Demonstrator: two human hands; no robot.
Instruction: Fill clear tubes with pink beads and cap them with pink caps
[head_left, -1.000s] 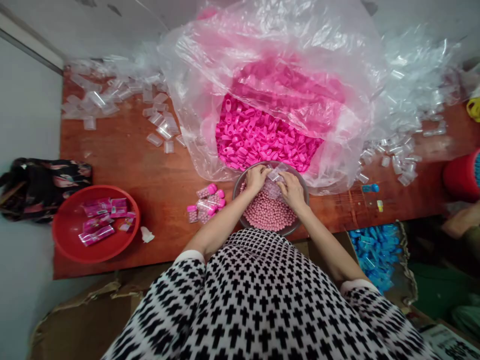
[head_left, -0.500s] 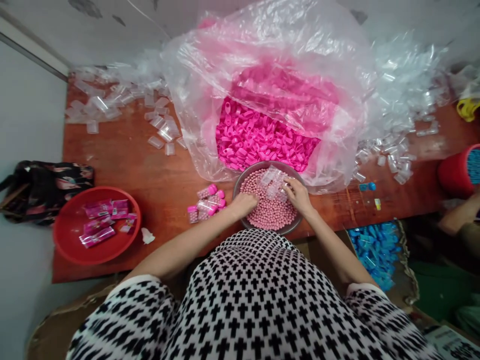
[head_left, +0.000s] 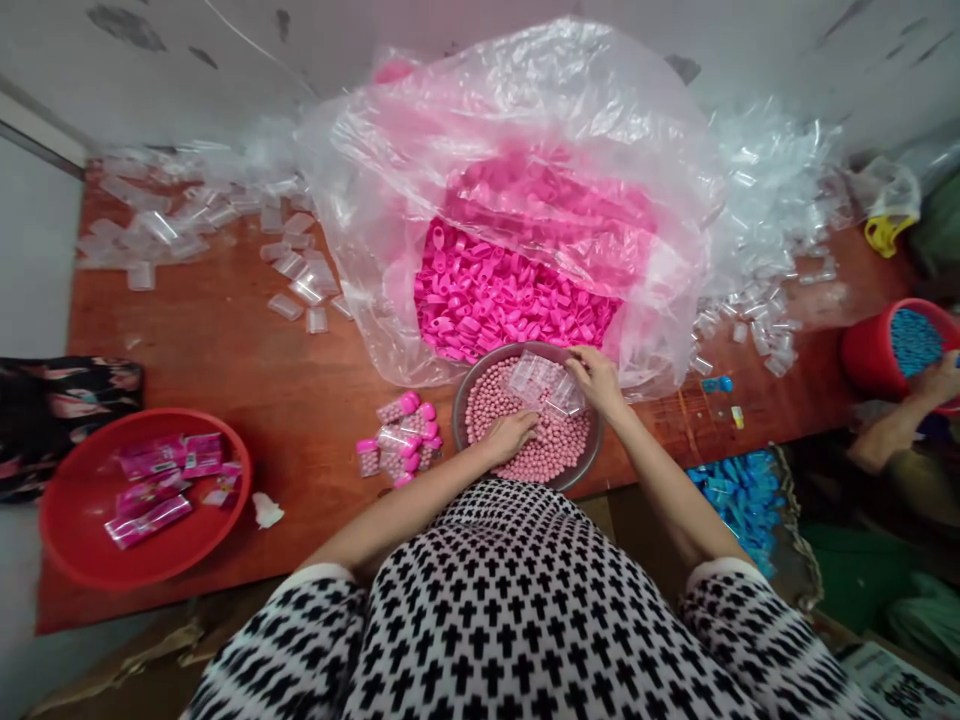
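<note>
A grey bowl (head_left: 460, 412) full of pink beads (head_left: 559, 450) sits at the table's front edge. Several clear plastic containers (head_left: 534, 372) lie on the beads at the back of the bowl. My left hand (head_left: 511, 438) is in the bowl from the left, fingers curled together at the beads; what they hold is hidden. At the right rim my right hand (head_left: 598, 378) has its fingers closed beside the clear containers, and I cannot make out what is between them. Filled bead bottles with pink caps (head_left: 401, 440) lie left of the bowl.
Behind the bowl stands a large clear bag (head_left: 360, 260) of pink caps (head_left: 510, 295). Loose clear containers lie on both sides. A red basin (head_left: 67, 540) with pink packets is at left. At right, another person's hand (head_left: 937, 380) is at a red bucket (head_left: 859, 345) of blue beads.
My left hand has moved right, further over the beads, its fingers less tightly balled. My right hand stays by the rim, raised slightly off the containers. The view has shifted.
</note>
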